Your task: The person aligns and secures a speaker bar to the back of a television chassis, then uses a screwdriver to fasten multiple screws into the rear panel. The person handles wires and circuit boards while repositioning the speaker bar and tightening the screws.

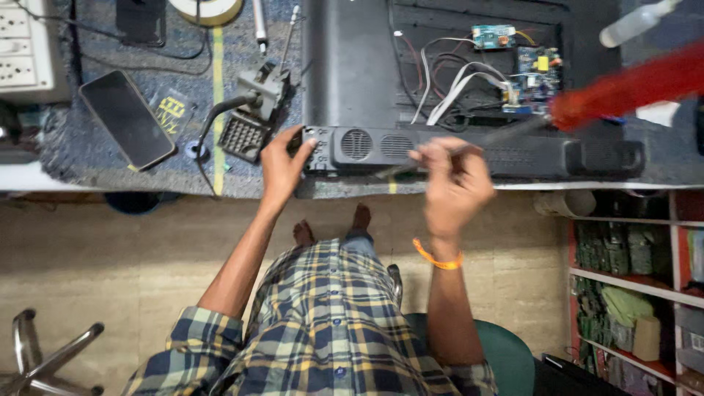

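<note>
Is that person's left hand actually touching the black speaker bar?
Touching. The head view shows the left hand with its fingertips resting on the end of the black speaker bar.

Left hand (282, 163): rests on corner of black speaker panel (440, 150) at workbench edge. Right hand (455, 183): grips blurred screwdriver (587, 95), red handle. Nearby: circuit boards (524, 70), white wires, smartphone (126, 119), tape roll (207, 9).

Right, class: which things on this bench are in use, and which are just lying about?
In use:
left hand on the black speaker panel
right hand holding the red-handled screwdriver
circuit boards

Lying about:
phone
tape roll
power strip
</note>
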`<state>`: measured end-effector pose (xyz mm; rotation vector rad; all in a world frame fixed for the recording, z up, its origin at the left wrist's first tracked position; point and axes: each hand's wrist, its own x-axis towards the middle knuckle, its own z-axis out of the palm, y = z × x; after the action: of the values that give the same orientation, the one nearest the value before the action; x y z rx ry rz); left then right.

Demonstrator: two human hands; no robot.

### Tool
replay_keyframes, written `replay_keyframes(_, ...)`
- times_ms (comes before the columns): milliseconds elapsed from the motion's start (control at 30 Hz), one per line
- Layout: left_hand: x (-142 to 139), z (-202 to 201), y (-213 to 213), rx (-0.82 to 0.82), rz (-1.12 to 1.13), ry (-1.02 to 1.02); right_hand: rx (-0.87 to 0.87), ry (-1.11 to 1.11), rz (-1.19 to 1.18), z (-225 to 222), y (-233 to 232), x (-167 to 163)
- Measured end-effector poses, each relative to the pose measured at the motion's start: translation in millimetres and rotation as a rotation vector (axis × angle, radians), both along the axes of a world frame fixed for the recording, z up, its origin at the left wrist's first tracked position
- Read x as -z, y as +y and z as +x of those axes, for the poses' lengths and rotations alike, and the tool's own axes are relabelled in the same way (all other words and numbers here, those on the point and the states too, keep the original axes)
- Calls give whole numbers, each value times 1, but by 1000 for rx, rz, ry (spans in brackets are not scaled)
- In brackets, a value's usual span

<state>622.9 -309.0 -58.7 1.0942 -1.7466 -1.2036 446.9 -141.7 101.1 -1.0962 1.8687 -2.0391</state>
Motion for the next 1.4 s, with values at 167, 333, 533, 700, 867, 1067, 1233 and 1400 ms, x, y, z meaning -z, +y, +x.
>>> replay_keyframes(167,-5,3,-7,46,-36,-52,129,-83,76,-29,48,40)
replay_keyframes(333,-4,1,-8,4,56,44,166,-159,68,-34,56,71)
replay_keyframes(533,-6,1,-9,-4,122,40,79,-218,111,-23,42,65)
replay_keyframes(700,-10,2,-4,-28,-211,-60,-134,-182,71,9,15,42)
replay_keyframes(867,-5,7,-3,-33,-148,-132,-298,-69,62,38,-28,41)
replay_keyframes(1067,15,19,-13,-7,141,66,-364,228,152,56,-58,53)
replay_keyframes(1233,30,41,14,41,148,0,-418,304,226,64,-66,54)
replay_keyframes(1400,43,52,29,176,-67,130,-429,546,234,72,-75,47)
